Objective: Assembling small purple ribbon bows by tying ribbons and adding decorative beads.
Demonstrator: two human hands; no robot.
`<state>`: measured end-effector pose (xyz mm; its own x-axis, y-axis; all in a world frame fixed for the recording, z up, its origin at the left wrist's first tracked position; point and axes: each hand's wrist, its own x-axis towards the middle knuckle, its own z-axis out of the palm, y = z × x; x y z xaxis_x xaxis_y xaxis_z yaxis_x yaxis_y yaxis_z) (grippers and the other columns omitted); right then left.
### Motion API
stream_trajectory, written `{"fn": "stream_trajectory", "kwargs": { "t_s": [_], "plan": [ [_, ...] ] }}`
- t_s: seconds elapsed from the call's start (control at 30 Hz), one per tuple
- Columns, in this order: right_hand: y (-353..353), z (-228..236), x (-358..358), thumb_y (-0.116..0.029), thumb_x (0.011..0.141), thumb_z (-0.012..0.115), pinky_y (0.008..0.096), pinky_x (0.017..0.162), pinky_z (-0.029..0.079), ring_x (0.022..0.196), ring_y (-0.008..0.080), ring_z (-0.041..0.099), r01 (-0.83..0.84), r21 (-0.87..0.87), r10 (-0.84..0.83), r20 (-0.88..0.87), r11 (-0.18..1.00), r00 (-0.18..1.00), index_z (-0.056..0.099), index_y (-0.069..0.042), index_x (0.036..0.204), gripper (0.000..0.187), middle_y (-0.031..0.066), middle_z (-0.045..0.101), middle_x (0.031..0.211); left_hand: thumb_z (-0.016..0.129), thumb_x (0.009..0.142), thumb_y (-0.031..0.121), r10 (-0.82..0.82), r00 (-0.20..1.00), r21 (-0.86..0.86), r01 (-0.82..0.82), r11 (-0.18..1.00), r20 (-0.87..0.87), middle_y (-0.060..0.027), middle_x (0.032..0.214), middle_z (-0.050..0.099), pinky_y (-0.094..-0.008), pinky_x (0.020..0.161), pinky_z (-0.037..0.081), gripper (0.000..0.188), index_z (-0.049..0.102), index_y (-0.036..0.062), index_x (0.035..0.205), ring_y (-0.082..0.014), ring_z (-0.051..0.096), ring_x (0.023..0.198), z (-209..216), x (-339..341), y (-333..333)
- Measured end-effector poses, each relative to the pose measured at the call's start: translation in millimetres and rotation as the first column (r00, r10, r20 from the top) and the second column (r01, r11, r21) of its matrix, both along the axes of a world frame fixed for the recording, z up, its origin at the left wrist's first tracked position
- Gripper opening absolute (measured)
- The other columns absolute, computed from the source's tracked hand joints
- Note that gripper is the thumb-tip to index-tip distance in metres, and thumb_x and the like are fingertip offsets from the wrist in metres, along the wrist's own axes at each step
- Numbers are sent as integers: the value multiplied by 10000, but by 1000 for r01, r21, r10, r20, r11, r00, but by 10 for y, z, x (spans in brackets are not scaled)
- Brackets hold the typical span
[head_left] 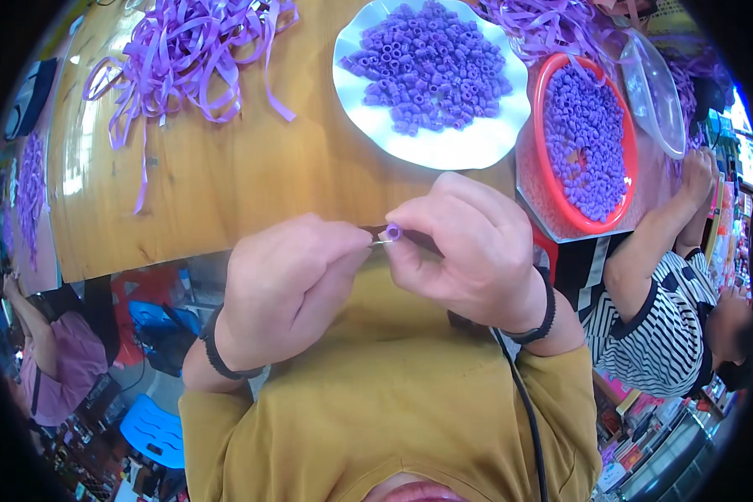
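Both my hands meet above the near edge of the table, fingertips pinched. Between the thumb and forefinger of my right hand [473, 251] is a small purple tubular piece [394, 232], hollow like a bead or cap. My left hand [289, 280] pinches a thin, pale, pin-like piece [381, 242] that reaches to the purple one; its exact kind is too small to tell. Just beyond my hands, a white scalloped plate [443, 156] holds a heap of similar purple pieces [435, 67].
Right of the plate, a red oval basket [542, 138] holds more purple pieces, beside a clear plastic dish [651, 92]. Purple ribbons [188, 58] lie tangled on the wooden table [217, 184]. A person in stripes [657, 326] works at right, another person [67, 360] at left. A blue stool [153, 429] stands lower left.
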<state>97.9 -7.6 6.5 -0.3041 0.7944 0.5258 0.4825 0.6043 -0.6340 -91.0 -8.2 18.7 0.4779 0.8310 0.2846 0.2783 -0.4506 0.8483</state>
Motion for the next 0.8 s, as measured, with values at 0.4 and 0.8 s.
{"fn": "stream_trajectory", "kwargs": {
  "t_s": [0.4,0.8],
  "plan": [
    [-66,37,45,7,626,694,299,428,409,496,209,499,-62,123,30,245,990,969,581,-20,819,225,58,486,625,568,690,-80,-62,985,23,67,997,-162,-98,646,503,-318,482,413,214,578,23,878,-253,527,550,66,-25,33],
    [-63,89,118,0,627,713,294,424,400,517,206,505,-144,92,113,283,985,952,581,-9,834,245,58,485,651,545,693,-116,-83,990,-82,74,994,-112,-121,669,552,-310,511,417,212,582,-22,879,-254,547,569,13,-33,-18]
  ]
}}
